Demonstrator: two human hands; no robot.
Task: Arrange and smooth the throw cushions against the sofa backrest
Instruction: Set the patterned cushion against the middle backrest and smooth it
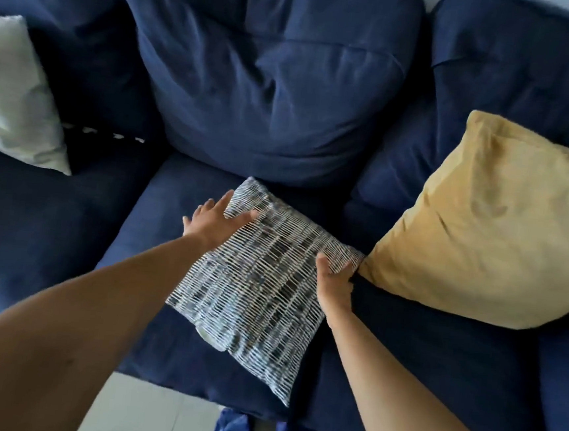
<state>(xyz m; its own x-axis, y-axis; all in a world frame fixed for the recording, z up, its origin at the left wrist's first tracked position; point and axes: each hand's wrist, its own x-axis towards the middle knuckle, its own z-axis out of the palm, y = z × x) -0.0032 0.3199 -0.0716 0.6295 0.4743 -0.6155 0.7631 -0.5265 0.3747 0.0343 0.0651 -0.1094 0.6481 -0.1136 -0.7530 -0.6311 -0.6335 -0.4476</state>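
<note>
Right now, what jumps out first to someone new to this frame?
Both hands on the striped cushion lying flat on the navy sofa seat: left hand spread on its far left edge, right hand gripping its right corner. The mustard cushion leans against the backrest at right, a white cushion far left.

three throw cushions: one patterned blue-and-white cushion [256,281], one mustard yellow cushion [492,226], one pale grey cushion [15,95]. three navy back cushions [271,76] along the backrest, two only partly in view. two bare hands: left hand [213,224], right hand [335,285]. one navy sofa [51,229].
</note>
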